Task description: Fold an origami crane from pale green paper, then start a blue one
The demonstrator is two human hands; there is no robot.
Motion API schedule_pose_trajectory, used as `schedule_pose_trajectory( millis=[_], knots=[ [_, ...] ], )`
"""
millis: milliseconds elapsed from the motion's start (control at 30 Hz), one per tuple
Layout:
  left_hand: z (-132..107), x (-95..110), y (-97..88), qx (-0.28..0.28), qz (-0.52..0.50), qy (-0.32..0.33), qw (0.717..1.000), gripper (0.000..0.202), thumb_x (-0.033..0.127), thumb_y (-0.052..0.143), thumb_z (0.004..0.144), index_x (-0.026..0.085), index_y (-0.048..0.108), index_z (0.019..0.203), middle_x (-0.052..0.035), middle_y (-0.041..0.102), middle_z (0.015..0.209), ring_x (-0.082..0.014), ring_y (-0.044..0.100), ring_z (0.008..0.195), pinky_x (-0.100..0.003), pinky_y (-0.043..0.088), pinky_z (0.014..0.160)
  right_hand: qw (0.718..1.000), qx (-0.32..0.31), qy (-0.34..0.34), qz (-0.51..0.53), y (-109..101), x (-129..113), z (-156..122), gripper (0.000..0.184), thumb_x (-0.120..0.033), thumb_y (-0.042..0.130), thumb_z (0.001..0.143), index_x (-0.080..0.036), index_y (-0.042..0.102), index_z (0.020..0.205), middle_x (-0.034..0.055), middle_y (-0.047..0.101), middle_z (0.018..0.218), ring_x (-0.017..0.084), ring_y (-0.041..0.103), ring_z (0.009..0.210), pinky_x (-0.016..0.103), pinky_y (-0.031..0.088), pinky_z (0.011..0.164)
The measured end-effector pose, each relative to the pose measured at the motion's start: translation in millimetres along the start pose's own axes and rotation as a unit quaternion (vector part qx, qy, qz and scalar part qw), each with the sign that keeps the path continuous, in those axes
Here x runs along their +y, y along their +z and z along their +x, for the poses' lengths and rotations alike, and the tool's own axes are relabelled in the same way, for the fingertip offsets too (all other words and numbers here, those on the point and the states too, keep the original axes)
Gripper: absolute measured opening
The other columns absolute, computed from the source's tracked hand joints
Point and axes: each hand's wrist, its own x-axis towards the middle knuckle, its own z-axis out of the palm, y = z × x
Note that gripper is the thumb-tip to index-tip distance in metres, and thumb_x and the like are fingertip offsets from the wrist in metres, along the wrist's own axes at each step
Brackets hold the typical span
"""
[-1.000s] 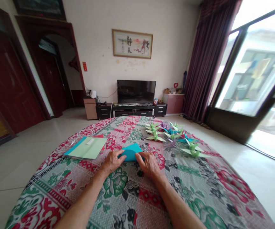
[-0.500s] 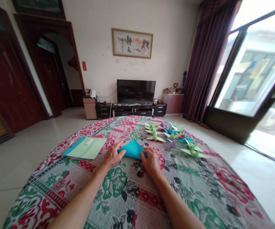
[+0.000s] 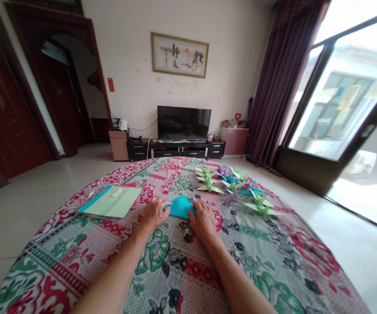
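Observation:
A folded sheet of blue origami paper [image 3: 181, 206] lies on the patterned tablecloth in front of me, one corner pointing away. At its left corner, my left hand [image 3: 156, 212] has its fingers curled over the edge, thumb along the near side. My right hand [image 3: 203, 219] grips the opposite corner, its thumb on top and the fingers bent beside it. The paper's two side corners are covered by my fingers.
To the left lies a stack of coloured paper [image 3: 113, 203], light green on top. Several folded paper cranes [image 3: 210, 185] in green, purple and blue stand at the back right. The round table's cloth [image 3: 162, 274] is flowered. A television [image 3: 183, 124] stands beyond.
My left fingers, stretched out before, have curled in onto the paper's left corner. The whole view has shifted slightly, moving the scene a little to the left.

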Motion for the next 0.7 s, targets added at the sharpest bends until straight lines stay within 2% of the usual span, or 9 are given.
schedule_pose_trajectory(
  millis=[167,333,433,533,600,700],
  knots=[
    [1,0,1.9,0.001,0.007,0.008,1.0,0.027,0.027,0.048,0.079,0.022,0.072,0.091,-0.0084,0.063,0.074,-0.022,0.054,0.082,-0.033,0.042,0.078,1.0,-0.026,0.014,0.003,-3,-3,11,0.031,-0.031,0.047,0.081,-0.017,0.061,0.105,0.0126,0.064,0.098,0.024,0.057,0.091,0.033,0.038,0.08],
    [0,-3,3.6,-0.009,0.014,0.014,1.0,0.028,0.03,0.047,0.081,0.022,0.071,0.094,-0.008,0.063,0.076,-0.0223,0.053,0.083,-0.033,0.042,0.078,0.984,-0.13,0.108,0.047,-1,0,39,0.043,-0.028,0.058,0.066,-0.015,0.062,0.106,0.0098,0.067,0.086,0.021,0.059,0.076,0.026,0.038,0.061],
    [0,-4,3.8,-0.005,0.01,0.015,1.0,0.029,0.03,0.047,0.082,0.022,0.071,0.095,-0.0081,0.064,0.076,-0.0224,0.053,0.082,-0.034,0.042,0.078,0.978,-0.145,0.131,0.069,4,4,51,0.035,-0.026,0.058,0.061,-0.016,0.068,0.093,0.0046,0.065,0.069,0.016,0.056,0.062,0.023,0.033,0.052],
    [0,-4,4.5,0.0,0.01,0.015,1.0,0.028,0.03,0.047,0.081,0.022,0.071,0.094,-0.008,0.063,0.075,-0.0224,0.054,0.082,-0.034,0.042,0.078,0.979,-0.133,0.127,0.084,8,6,54,0.021,-0.032,0.058,0.062,-0.016,0.069,0.071,-0.0006,0.055,0.053,0.012,0.048,0.052,0.022,0.028,0.047],
    [0,-3,5.3,0.002,0.009,0.014,1.0,0.028,0.03,0.048,0.081,0.022,0.071,0.094,-0.0082,0.063,0.075,-0.0229,0.055,0.082,-0.034,0.043,0.078,0.98,-0.13,0.115,0.098,8,6,54,0.02,-0.034,0.057,0.063,-0.016,0.066,0.061,-0.003,0.049,0.048,0.01,0.044,0.049,0.021,0.025,0.046],
    [0,-2,5.8,0.014,-0.004,0.014,1.0,0.028,0.028,0.049,0.08,0.02,0.069,0.099,-0.0091,0.065,0.083,-0.0239,0.055,0.086,-0.036,0.043,0.082,0.98,-0.128,0.09,0.121,8,4,54,0.019,-0.031,0.055,0.065,-0.015,0.064,0.059,-0.0043,0.046,0.048,0.008,0.041,0.05,0.021,0.024,0.046]
  ],
)
